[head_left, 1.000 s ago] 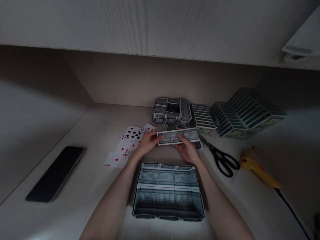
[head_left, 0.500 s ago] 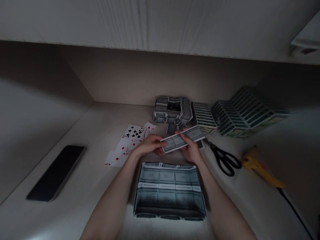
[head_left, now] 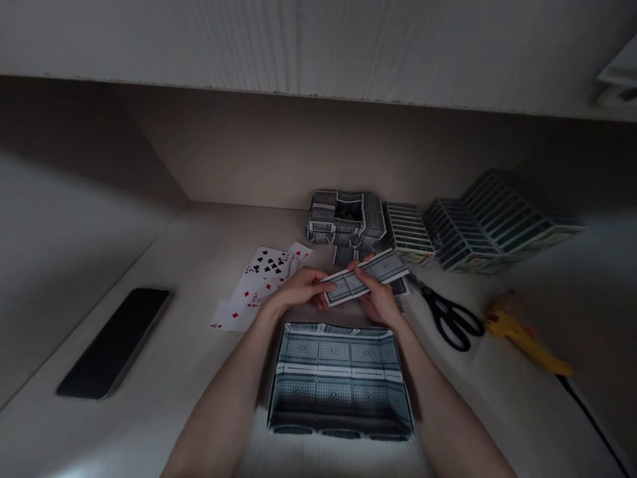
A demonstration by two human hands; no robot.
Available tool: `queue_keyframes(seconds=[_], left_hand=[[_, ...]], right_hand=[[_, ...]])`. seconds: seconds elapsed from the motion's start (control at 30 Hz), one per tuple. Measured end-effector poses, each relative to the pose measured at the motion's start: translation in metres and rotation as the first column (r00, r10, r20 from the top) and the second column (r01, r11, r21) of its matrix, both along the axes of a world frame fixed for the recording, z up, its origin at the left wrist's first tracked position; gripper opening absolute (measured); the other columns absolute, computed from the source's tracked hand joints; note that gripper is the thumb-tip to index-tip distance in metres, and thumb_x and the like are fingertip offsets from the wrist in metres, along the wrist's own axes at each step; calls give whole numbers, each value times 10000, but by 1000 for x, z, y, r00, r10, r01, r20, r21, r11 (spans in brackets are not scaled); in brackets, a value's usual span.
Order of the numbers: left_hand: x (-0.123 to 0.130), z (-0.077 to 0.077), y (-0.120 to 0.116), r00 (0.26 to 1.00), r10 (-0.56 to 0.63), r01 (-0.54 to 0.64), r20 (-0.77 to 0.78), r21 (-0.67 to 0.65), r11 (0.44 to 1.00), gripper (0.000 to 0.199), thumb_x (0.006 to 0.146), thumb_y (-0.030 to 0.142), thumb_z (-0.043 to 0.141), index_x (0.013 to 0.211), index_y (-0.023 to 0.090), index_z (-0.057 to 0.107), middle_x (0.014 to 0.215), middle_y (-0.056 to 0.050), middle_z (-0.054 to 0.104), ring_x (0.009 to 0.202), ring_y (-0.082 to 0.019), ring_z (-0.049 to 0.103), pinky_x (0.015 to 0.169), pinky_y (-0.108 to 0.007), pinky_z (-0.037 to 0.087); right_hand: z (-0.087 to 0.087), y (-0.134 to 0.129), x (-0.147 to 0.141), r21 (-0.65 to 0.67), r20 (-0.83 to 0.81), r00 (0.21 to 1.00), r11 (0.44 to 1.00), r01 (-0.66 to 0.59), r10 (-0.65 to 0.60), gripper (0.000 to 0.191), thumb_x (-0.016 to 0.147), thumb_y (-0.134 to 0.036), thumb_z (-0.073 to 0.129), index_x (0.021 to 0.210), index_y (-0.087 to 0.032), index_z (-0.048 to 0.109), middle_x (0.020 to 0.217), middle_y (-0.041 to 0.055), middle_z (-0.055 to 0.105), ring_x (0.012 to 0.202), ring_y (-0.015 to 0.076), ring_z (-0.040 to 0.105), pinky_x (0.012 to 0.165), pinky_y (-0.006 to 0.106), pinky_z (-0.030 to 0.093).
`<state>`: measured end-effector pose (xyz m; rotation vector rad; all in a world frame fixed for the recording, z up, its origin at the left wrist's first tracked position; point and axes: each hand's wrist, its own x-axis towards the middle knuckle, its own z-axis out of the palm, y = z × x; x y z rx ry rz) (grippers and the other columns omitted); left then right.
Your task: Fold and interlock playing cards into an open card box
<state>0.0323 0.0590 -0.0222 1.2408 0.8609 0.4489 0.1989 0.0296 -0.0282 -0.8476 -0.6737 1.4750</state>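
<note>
Between my two hands is a long strip of joined playing cards (head_left: 384,268), patterned backs facing up and tilted up to the right. My left hand (head_left: 304,289) pinches its left end, thumb on top. My right hand (head_left: 377,293) grips it near the middle, thumb across the face and fingers behind. Below my hands, between the forearms, sits an open box (head_left: 331,382) built from playing cards. Just left of my left hand lie face-up playing cards (head_left: 266,261), clubs and diamonds among them. More cards (head_left: 399,286) show partly behind my right hand.
A card-built structure with an opening (head_left: 323,222) stands against the back wall. Slatted card structures (head_left: 409,229) stand to its right. Black-handled scissors (head_left: 450,320) and a yellow glue gun (head_left: 527,342) with a cord lie right. A phone (head_left: 117,342) lies left. A shelf edge (head_left: 318,93) overhangs.
The whole view has shifted slightly. My right thumb has moved a little left along the strip, and slightly more of the cards behind my right hand shows. Both hands keep hold.
</note>
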Motion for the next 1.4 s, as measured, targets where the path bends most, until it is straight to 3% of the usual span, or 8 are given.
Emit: queue_keyframes(seconds=[0.13,0.3,0.57,1.07,1.4], left_hand=[[-1,-2,1,1000,0,0,4,10,1000,373,604,462,654,703,111,570,464,15,593,414,-108,560,436,-191,421],[-1,-2,0,1000,3,-3,2,5,1000,355,612,456,651,697,121,571,463,24,590,411,-102,552,437,-190,410],[-3,-2,0,1000,-14,14,20,1,1000,339,629,435,647,721,117,572,474,24,591,429,-112,565,434,-190,399],[-3,-1,-1,1000,4,-4,26,10,1000,297,640,413,643,686,128,573,457,29,591,410,-106,556,421,-190,390],[-2,3,-3,1000,25,-25,8,2,1000,321,624,425,654,691,123,570,445,37,581,401,-108,549,415,-193,389]], right_hand=[[2,-2,-3,8,27,1000,1000,14,-14,225,608,-239,674,763,-264,512,779,-64,608,678,128,563,541,234,451],[2,-3,-5,21,42,999,1000,-11,10,165,637,-236,654,739,-257,526,779,-61,596,673,120,553,591,249,469],[4,-4,-7,23,33,998,998,-50,49,167,645,-245,646,734,-274,507,781,-70,607,652,124,555,548,236,437],[0,-4,-8,99,59,998,995,-34,28,192,666,-236,627,779,-283,480,749,-81,599,628,116,537,549,227,418],[0,-5,-9,72,59,998,997,-19,15,214,651,-246,636,791,-279,478,735,-80,599,628,115,545,554,234,441]])
